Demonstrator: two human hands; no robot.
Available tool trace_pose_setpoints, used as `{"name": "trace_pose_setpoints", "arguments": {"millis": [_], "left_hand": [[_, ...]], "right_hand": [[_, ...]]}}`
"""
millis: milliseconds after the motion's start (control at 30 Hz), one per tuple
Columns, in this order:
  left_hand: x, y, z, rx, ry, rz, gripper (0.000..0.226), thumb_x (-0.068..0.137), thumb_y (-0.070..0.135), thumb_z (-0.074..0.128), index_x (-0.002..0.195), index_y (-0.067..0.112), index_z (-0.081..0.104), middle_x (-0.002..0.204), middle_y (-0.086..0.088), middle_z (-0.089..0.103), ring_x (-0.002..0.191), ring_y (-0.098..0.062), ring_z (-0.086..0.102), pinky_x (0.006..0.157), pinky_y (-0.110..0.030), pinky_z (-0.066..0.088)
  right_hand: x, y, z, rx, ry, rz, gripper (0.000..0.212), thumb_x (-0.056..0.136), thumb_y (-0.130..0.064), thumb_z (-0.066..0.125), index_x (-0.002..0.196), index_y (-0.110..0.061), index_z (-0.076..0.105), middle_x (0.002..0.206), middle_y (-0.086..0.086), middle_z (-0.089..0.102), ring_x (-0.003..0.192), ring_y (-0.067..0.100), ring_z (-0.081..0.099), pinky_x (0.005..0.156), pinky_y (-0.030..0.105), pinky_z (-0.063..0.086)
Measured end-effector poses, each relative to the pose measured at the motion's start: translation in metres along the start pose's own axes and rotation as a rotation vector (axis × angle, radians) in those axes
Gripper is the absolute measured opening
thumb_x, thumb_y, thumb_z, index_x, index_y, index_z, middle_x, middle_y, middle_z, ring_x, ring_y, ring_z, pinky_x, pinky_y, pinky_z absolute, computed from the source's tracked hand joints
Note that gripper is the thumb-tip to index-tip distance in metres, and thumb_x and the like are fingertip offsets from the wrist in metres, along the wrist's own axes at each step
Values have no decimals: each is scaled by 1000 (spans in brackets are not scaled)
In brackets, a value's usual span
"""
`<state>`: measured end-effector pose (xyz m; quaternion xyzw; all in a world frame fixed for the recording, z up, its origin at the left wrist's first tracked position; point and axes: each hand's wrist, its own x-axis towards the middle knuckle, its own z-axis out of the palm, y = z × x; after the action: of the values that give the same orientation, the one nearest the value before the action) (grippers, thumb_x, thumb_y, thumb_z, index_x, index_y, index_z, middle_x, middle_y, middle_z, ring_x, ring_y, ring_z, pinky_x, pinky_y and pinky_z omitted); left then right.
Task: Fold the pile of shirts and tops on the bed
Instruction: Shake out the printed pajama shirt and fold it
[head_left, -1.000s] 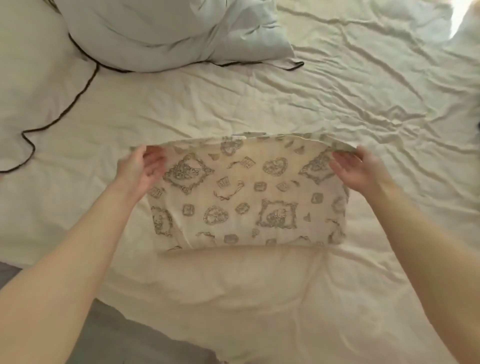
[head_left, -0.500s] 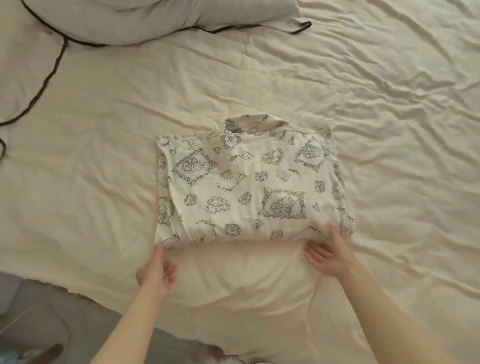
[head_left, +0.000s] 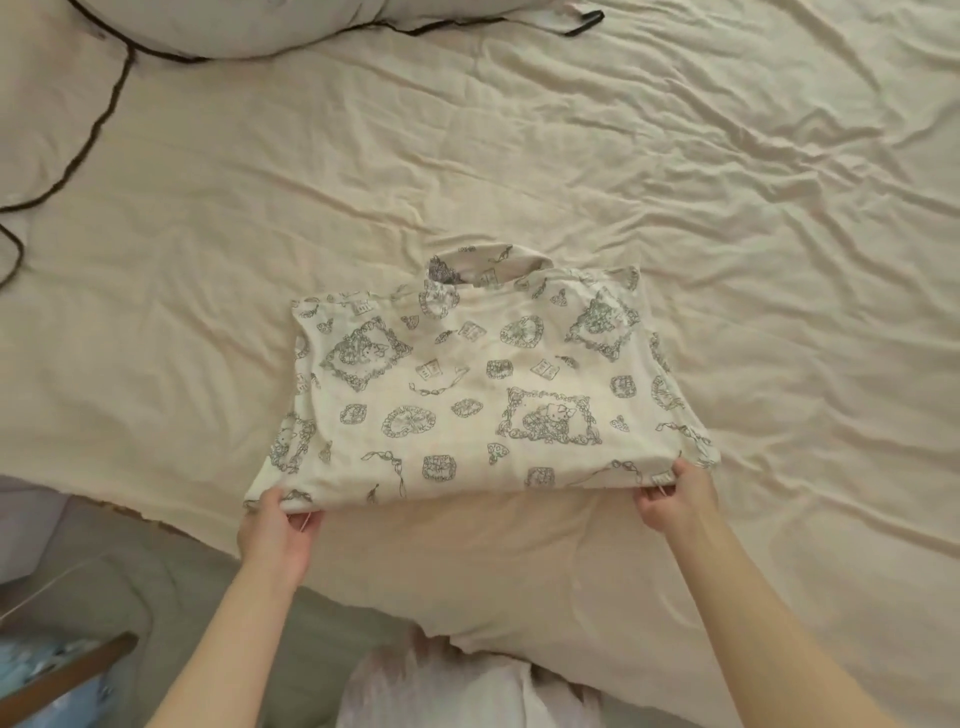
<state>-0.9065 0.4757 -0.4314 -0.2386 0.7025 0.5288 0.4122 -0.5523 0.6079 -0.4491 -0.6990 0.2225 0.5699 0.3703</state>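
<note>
A cream top with a grey-green printed pattern (head_left: 467, 395) lies folded into a rough rectangle on the wrinkled cream bed sheet (head_left: 753, 208), its collar pointing away from me. My left hand (head_left: 278, 530) pinches the near left corner of the top, fingers curled under the edge. My right hand (head_left: 672, 499) pinches the near right corner the same way. Both near corners are lifted slightly off the sheet.
A pale grey pillow or duvet with dark piping (head_left: 218, 31) lies at the far left. The bed's near edge (head_left: 171, 530) runs diagonally at the lower left, with grey floor (head_left: 171, 603) and a wooden piece (head_left: 67, 680) below it.
One second ago both hands held the top's far edge and laid it down. They then moved to the near edge and now grip its two near corners.
</note>
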Motion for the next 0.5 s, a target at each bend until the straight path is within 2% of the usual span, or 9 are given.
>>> {"name": "trace_pose_setpoints", "arguments": {"millis": [33, 100, 167, 200, 267, 333, 367, 433, 500], "left_hand": [[-8, -6, -7, 23, 7, 37, 16, 93, 5, 44, 92, 17, 55, 98, -5, 61, 81, -16, 60, 56, -24, 56], [-21, -16, -10, 92, -17, 132, 19, 93, 5, 45, 104, 15, 56, 104, -7, 62, 85, -18, 61, 63, -29, 57], [-34, -17, 1, 166, -22, 242, 23, 95, 7, 43, 116, 13, 51, 114, -8, 60, 93, -22, 61, 74, -36, 54], [-41, -16, 11, 207, -14, 320, 19, 95, 9, 42, 111, 15, 50, 112, -7, 59, 96, -24, 60, 78, -39, 53], [-64, -12, 41, 365, 7, 542, 5, 95, 14, 43, 97, 16, 47, 95, 2, 57, 94, -22, 57, 83, -40, 51], [-96, -15, 77, 549, -7, 798, 1, 95, 13, 45, 95, 12, 44, 82, 4, 51, 83, -15, 51, 75, -23, 43], [-113, -22, 96, 622, -60, 889, 2, 95, 11, 46, 96, 11, 45, 79, 1, 53, 77, -15, 50, 69, -21, 40], [-144, -47, 132, 763, -272, 977, 3, 94, 12, 49, 92, 13, 47, 77, -7, 56, 71, -24, 54, 66, -32, 42], [-166, -82, 155, 911, -510, 1134, 6, 91, 14, 53, 86, 13, 51, 76, -5, 55, 71, -25, 51, 68, -38, 42]], "right_hand": [[-2, 3, -13, -18, -14, -2, 23, 95, -12, 50, 116, -15, 58, 82, 2, 63, 91, 21, 63, 78, 36, 50], [-7, 7, -35, -49, -68, -7, 10, 97, -12, 47, 100, -13, 56, 89, 3, 58, 109, 22, 56, 88, 37, 45], [-13, 9, -50, -108, -120, -10, 10, 99, -11, 45, 94, -11, 53, 92, 5, 57, 108, 23, 53, 92, 37, 43], [-14, 9, -57, -150, -135, -23, 9, 98, -11, 45, 97, -8, 54, 95, 7, 58, 102, 22, 56, 90, 36, 45], [-17, 8, -68, -224, -146, -55, 9, 97, -9, 47, 97, -4, 54, 103, 11, 58, 88, 22, 59, 79, 34, 51], [-20, 4, -77, -244, -162, -75, 8, 96, -9, 48, 94, -4, 54, 100, 12, 57, 82, 21, 59, 70, 31, 53], [-23, 2, -81, -236, -187, -79, 9, 96, -11, 49, 95, -4, 54, 97, 11, 58, 82, 21, 59, 68, 31, 54], [-29, -4, -85, -218, -270, -98, 19, 99, -23, 45, 96, -7, 54, 96, 10, 61, 87, 22, 61, 66, 30, 57], [-33, -13, -86, -220, -359, -124, 32, 100, -38, 40, 103, -9, 53, 101, 11, 64, 95, 23, 62, 72, 32, 57]]}}
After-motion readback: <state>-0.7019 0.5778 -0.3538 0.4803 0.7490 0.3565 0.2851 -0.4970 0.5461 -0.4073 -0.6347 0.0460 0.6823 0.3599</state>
